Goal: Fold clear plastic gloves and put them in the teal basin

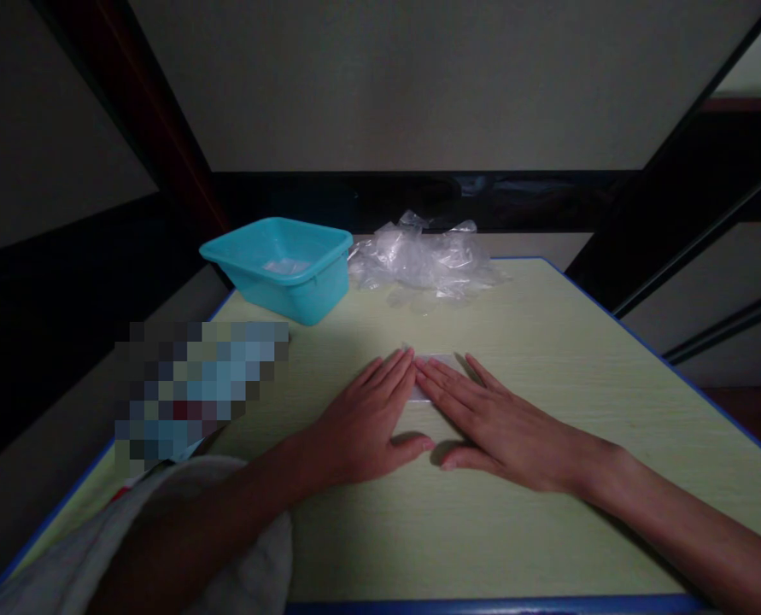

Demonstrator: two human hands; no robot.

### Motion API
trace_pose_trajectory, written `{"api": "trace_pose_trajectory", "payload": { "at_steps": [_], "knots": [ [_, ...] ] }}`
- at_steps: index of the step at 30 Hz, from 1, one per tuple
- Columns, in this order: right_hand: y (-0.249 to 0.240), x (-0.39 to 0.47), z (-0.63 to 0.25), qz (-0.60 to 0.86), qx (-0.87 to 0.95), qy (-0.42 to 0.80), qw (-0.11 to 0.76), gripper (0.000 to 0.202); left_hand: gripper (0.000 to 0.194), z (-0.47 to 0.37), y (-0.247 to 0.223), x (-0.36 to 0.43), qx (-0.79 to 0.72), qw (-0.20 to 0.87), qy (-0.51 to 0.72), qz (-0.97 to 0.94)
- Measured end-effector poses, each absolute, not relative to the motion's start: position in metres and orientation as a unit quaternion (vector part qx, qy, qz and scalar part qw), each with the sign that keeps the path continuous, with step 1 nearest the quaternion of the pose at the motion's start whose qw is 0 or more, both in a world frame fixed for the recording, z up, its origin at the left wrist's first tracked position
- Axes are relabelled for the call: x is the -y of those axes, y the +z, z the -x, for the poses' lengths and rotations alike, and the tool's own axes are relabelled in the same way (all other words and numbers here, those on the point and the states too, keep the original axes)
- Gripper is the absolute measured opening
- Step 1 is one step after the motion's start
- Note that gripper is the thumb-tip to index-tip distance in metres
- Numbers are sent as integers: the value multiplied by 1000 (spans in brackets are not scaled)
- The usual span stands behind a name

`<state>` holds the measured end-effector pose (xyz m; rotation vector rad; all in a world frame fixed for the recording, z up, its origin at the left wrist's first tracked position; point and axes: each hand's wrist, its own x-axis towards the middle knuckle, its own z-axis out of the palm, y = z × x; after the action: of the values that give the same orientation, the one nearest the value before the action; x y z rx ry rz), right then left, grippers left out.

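Observation:
A small, flat, clear plastic piece (422, 393), perhaps a folded bag, lies on the table in front of me. My left hand (371, 418) rests flat over its left side, fingers stretched out. From the right, my right hand (488, 414) lies flat with its fingertips on the same piece, thumb apart from the fingers. The fingertips of both hands meet over the plastic and hide part of it. Neither hand grips anything.
A turquoise plastic basin (319, 295) with something clear inside stands at the back left. Beside it sits a loose heap of clear plastic bags (418, 256). A pixelated item (207, 389) lies at the left edge. The pale table (482, 547) has a blue rim.

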<state>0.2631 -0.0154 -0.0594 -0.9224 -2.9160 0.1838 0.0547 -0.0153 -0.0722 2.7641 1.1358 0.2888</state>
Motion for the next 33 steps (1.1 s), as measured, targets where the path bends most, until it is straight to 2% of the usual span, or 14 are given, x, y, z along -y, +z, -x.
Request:
{"api": "trace_pose_trajectory", "payload": {
  "at_steps": [6,15,27,33],
  "knots": [
    [-57,17,-265,314,943,111,-4,83,77,-57,-66,16,-386,69,46,-919],
    [-53,17,-263,317,939,130,-22,83,76,-57,-65,14,-381,71,42,-921],
    [-54,17,-263,310,944,110,19,77,72,-55,-69,15,-371,72,63,-924],
    [-52,17,-262,319,941,112,11,76,74,-55,-69,14,-373,61,56,-924]
  ]
}}
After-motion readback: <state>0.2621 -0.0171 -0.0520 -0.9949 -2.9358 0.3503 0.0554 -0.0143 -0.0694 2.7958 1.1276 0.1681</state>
